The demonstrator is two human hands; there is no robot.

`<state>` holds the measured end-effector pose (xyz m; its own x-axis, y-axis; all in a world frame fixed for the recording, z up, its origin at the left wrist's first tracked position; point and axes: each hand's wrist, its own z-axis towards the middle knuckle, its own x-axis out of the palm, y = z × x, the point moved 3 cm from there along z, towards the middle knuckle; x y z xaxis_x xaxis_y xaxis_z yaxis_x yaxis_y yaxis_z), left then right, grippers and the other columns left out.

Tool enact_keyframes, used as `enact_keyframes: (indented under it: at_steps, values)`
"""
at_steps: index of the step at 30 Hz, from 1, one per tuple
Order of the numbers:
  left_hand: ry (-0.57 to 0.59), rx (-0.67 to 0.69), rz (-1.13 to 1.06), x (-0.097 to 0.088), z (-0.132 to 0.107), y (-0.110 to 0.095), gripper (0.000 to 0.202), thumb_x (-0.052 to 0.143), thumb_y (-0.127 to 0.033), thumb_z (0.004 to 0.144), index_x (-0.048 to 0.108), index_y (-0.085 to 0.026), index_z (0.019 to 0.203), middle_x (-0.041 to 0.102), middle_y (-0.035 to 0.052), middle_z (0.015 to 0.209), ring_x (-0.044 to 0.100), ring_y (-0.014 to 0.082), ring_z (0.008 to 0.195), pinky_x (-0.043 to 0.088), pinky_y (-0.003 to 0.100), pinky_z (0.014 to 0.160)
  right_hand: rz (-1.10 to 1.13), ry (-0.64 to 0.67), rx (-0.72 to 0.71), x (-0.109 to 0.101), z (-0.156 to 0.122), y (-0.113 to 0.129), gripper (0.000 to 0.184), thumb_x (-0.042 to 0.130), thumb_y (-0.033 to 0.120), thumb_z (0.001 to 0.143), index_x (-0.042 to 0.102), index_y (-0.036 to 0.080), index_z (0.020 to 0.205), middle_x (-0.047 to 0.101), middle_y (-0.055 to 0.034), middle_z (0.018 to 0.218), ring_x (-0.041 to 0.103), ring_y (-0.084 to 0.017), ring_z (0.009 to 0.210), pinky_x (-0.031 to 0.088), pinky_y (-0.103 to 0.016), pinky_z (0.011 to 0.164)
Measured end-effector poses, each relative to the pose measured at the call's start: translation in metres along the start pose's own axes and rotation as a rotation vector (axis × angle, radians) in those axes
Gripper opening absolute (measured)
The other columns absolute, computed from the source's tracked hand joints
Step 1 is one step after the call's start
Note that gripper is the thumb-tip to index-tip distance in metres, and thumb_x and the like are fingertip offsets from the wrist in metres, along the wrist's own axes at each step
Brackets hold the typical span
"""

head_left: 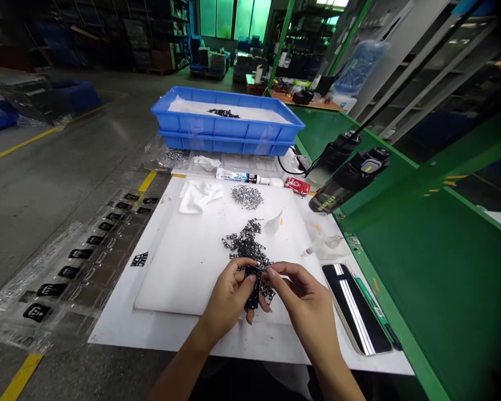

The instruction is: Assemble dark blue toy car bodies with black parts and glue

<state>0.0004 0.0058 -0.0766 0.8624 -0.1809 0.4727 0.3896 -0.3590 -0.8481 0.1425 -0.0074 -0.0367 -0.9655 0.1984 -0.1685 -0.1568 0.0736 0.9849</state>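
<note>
**Left hand** (227,301): we see it clenched around a black part (253,288), with the fingers curled over it and the fingertips showing beneath.

**Right hand** (304,295): we see its thumb and forefinger brought together at the upper edge of the black part; we cannot tell whether they grip it or a smaller piece.

**Held item:** the black part is above the white foam board (183,273), between both hands; its exact form is hidden by the fingers.

**Just beyond the hands:** a loose heap of black metal pieces (246,248) lies on the foam board, its near end touching the left hand's fingers.

**Farther up the board:** we note a heap of small silver fasteners (247,196), a crumpled white cloth (200,196) and a small white nozzle (273,223).

**Rear of the table:** a tube of adhesive (237,176) lies beside a red packet (297,185). Behind them, a blue plastic tray (227,125) holding black pieces is stacked on a second blue tray (225,146).

**Right side:** a smartphone (354,309) lies face up beside the board, near the green workbench (421,289), which carries two black flasks (350,178).

**Left side:** rows of black parts sit in a clear plastic sheet (67,267).
</note>
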Motion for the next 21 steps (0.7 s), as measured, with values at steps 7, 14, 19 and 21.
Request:
enact_keyframes:
  at_steps: [7, 14, 19, 21]
  values:
    - [-0.021, 0.012, 0.004, -0.004, -0.002, 0.002, 0.031, 0.066, -0.044, 0.095, 0.051, -0.019, 0.102, 0.070, 0.0004, 0.082, 0.061, 0.0102, 0.040, 0.051, 0.022, 0.037, -0.029, -0.009, -0.008, 0.022, 0.001, -0.015, 0.027, 0.072, 0.047, 0.091, 0.071, 0.021, 0.095, 0.070, -0.0057, 0.093, 0.056, -0.012, 0.057, 0.045, -0.024, 0.043]
    - [-0.009, 0.024, 0.025, -0.006, -0.006, 0.004, 0.029, 0.060, -0.045, 0.098, 0.053, -0.018, 0.105, 0.074, 0.0074, 0.095, 0.065, 0.0128, 0.045, 0.054, 0.025, 0.040, -0.094, -0.038, -0.089, 0.028, -0.002, -0.018, 0.023, 0.073, 0.044, 0.090, 0.071, 0.022, 0.094, 0.071, -0.0056, 0.099, 0.067, -0.019, 0.084, 0.057, -0.029, 0.074]
    - [-0.110, 0.123, 0.134, -0.007, -0.011, 0.008, 0.028, 0.050, -0.043, 0.103, 0.058, -0.017, 0.110, 0.073, 0.0083, 0.096, 0.064, 0.0135, 0.056, 0.056, 0.028, 0.054, -0.112, -0.085, -0.124, 0.034, -0.007, -0.018, 0.027, 0.074, 0.048, 0.088, 0.069, 0.022, 0.095, 0.071, -0.0067, 0.102, 0.068, -0.020, 0.086, 0.059, -0.032, 0.078]
    - [-0.210, 0.189, 0.229, -0.006, -0.015, 0.005, 0.025, 0.049, -0.037, 0.104, 0.061, -0.016, 0.109, 0.072, 0.0085, 0.094, 0.065, 0.0162, 0.073, 0.055, 0.029, 0.070, -0.077, -0.040, -0.099, 0.033, -0.008, -0.015, 0.029, 0.076, 0.048, 0.086, 0.070, 0.022, 0.097, 0.073, -0.0060, 0.096, 0.070, -0.020, 0.080, 0.060, -0.029, 0.071]
